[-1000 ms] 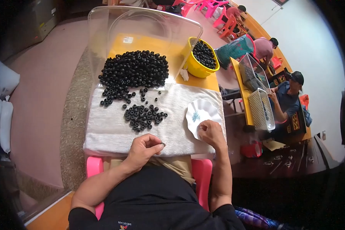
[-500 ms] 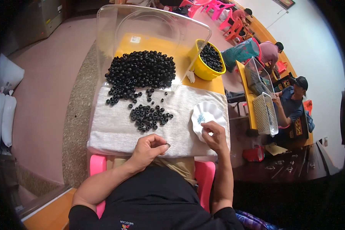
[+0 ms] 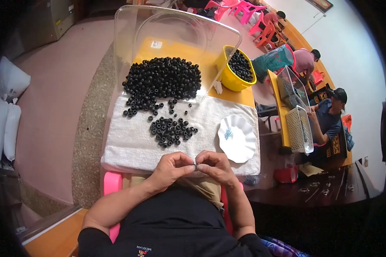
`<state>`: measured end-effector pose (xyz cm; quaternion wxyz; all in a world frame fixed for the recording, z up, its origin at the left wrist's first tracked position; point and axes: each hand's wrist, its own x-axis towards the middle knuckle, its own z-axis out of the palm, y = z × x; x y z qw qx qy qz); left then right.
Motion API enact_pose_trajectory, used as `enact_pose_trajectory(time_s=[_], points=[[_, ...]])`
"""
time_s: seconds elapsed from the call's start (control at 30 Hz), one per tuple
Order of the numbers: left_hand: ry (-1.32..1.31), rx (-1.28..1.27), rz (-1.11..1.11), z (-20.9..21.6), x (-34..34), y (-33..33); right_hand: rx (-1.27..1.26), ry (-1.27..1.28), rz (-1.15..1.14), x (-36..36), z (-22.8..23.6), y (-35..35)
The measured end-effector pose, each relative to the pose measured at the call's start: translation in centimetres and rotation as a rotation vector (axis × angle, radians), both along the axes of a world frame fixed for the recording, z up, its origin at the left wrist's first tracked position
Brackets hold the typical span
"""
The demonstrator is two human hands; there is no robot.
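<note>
Over the near edge of a white towel, my two hands meet fingertip to fingertip. My left hand pinches a small dark bead, mostly covered by the fingers. My right hand is pinched against the same spot; whatever lies between its fingertips is too small to make out. Beyond them, a loose group of black beads rests on the towel. To the right sits a white scalloped dish holding a patch of tiny bluish pieces.
A clear plastic bin lies tipped toward me, with a large heap of black beads spilling onto the towel. Right of it stands a yellow tub of similar dark pieces. Farther right, a person works beside a white perforated basket.
My right hand has left the dish and come left and nearer, joining my left hand at the bead. My left hand has barely moved.
</note>
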<state>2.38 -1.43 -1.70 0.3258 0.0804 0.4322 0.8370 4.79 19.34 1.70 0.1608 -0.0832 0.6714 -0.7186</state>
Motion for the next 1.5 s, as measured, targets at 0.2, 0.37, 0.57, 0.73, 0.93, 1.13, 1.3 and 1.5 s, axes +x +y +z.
enact_pose_trajectory(time_s=[0.2,0.37,0.57,0.73,0.93,1.13,1.3,1.5], points=[[-0.029,0.024,-0.042,0.1,-0.2,-0.2,-0.016,-0.098,0.025,-0.2,0.3,0.5],[-0.015,0.009,-0.059,-0.1,-0.3,-0.2,-0.004,-0.124,0.029,-0.3,0.3,0.5],[0.03,-0.039,-0.063,-0.1,-0.3,-0.2,0.119,-0.154,0.023,-0.1,0.7,0.6],[0.025,-0.052,-0.07,0.1,-0.3,-0.3,0.132,-0.102,0.017,-0.1,0.4,0.5],[-0.015,-0.033,-0.078,-0.3,-0.6,-0.2,0.072,-0.072,-0.006,-0.2,-0.1,0.1],[-0.014,-0.002,-0.097,-0.4,-0.5,-0.2,0.021,-0.102,0.0,-0.1,-0.5,0.1],[-0.032,0.017,-0.103,-0.8,-0.5,-0.2,0.075,-0.03,-0.01,0.0,-0.6,-0.1],[-0.107,0.036,-0.096,-0.6,-0.7,-0.4,0.356,0.407,-0.006,0.1,-0.9,-0.5]])
